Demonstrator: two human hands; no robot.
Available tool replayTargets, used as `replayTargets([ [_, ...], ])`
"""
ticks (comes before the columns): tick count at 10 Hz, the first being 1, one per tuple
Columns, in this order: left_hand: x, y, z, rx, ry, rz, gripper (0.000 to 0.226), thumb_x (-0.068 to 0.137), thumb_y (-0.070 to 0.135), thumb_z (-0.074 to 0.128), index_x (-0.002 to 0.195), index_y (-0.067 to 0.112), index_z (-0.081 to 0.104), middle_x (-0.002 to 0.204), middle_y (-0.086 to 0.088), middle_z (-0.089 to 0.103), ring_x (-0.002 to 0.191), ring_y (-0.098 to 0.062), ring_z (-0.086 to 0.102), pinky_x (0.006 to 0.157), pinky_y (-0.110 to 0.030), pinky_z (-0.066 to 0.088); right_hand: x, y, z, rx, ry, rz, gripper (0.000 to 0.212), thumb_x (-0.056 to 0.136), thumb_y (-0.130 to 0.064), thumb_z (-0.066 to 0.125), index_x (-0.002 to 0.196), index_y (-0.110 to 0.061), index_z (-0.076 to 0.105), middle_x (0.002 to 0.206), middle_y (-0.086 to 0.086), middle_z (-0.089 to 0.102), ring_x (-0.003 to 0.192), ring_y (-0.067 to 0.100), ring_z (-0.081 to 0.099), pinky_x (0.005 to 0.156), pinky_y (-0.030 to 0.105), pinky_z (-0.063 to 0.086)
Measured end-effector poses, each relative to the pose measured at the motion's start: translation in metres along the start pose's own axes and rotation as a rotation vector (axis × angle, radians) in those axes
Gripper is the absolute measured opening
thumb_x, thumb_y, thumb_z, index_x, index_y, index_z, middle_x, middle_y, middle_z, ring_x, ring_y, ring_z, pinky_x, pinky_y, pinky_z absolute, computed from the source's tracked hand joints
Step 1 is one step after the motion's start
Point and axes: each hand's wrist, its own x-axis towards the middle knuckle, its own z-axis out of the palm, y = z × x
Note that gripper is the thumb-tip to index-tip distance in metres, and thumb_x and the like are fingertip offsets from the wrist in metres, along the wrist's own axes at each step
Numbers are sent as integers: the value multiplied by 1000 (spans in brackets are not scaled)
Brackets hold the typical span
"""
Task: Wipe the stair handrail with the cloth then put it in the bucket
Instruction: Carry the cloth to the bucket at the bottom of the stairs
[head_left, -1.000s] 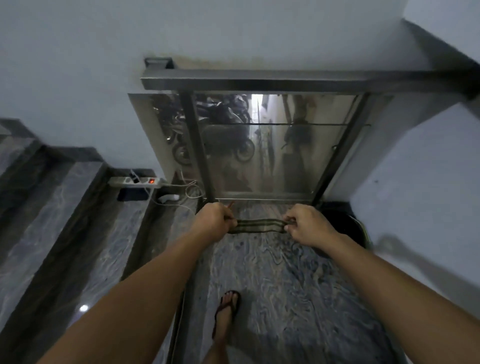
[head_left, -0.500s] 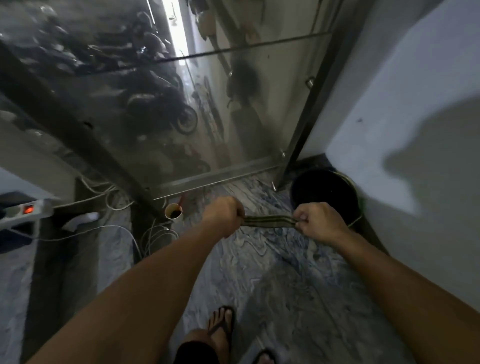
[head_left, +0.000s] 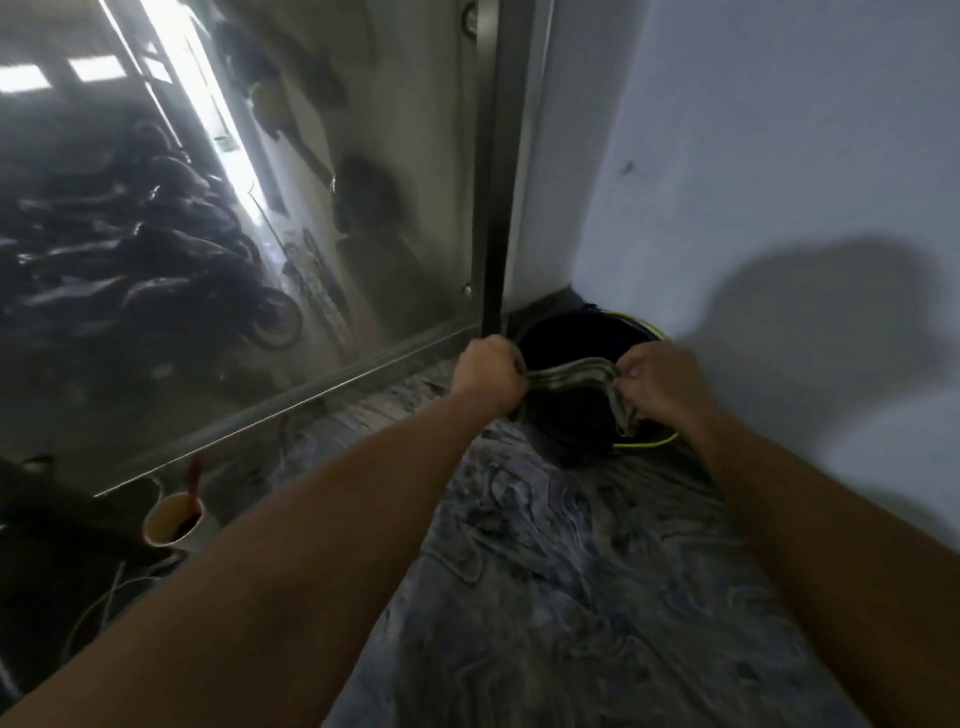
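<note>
A striped green-grey cloth (head_left: 576, 375) is stretched between my two hands, directly over the mouth of a black bucket (head_left: 571, 338) with a yellow-green rim. The bucket stands on the floor in the corner, by the dark metal post (head_left: 493, 171) of the glass railing. My left hand (head_left: 488, 374) grips the cloth's left end in a fist. My right hand (head_left: 660, 382) pinches the right end, and a loose tail of cloth hangs down from it into the bucket. The handrail's top bar is out of view.
A glass railing panel (head_left: 260, 234) fills the left, showing parked motorbikes beyond it. A paper cup (head_left: 174, 522) with dark liquid and loose white cables (head_left: 109, 608) lie on the floor at lower left. A white wall (head_left: 779, 182) closes the right side. The floor (head_left: 571, 571) is grey marble.
Both hands have carried the cloth rightward and down from in front of the railing to over the bucket. The view has tilted down toward the corner, and the cloth now sags.
</note>
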Motion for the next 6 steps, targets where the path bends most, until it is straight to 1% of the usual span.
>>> replayTargets([
  [1,22,9,25,-154,23,21,28,81,19,70,107,8,71,109,-12,72,105,-24,65,97,-30,49,12,24,7,46,130,-20,18,77,-5,64,92,-1,72,97,21,72,94,40,65,93,47,48],
  [2,20,11,31,-190,-59,40,46,81,21,71,123,5,60,119,-14,66,112,-26,61,101,-32,45,7,44,6,69,131,19,23,78,-8,66,101,-4,70,101,17,71,100,35,63,95,36,46],
  [3,10,-4,24,-127,-99,15,46,79,22,73,120,5,63,118,-13,67,110,-26,62,98,-31,46,-11,59,0,75,50,74,24,81,-8,66,105,-3,69,105,16,71,102,31,63,93,33,44],
  [4,7,-33,13,-70,-95,-13,33,77,24,74,105,6,71,103,-13,72,98,-26,67,84,-29,50,-24,79,-2,94,17,122,25,80,-9,68,104,-4,70,103,16,72,99,29,65,90,29,44],
  [5,6,-58,0,-24,-80,-24,21,79,24,74,92,6,73,82,-10,70,77,-21,67,67,-23,45,-31,98,0,116,33,148,21,77,-10,71,98,-5,72,98,15,73,96,28,66,87,28,44],
  [6,-15,-104,-14,64,-129,-44,14,81,18,71,77,4,71,69,-8,60,63,-15,53,65,-27,42,-63,126,9,114,41,214,13,75,-11,74,87,-5,74,90,15,74,88,25,66,83,32,46],
])
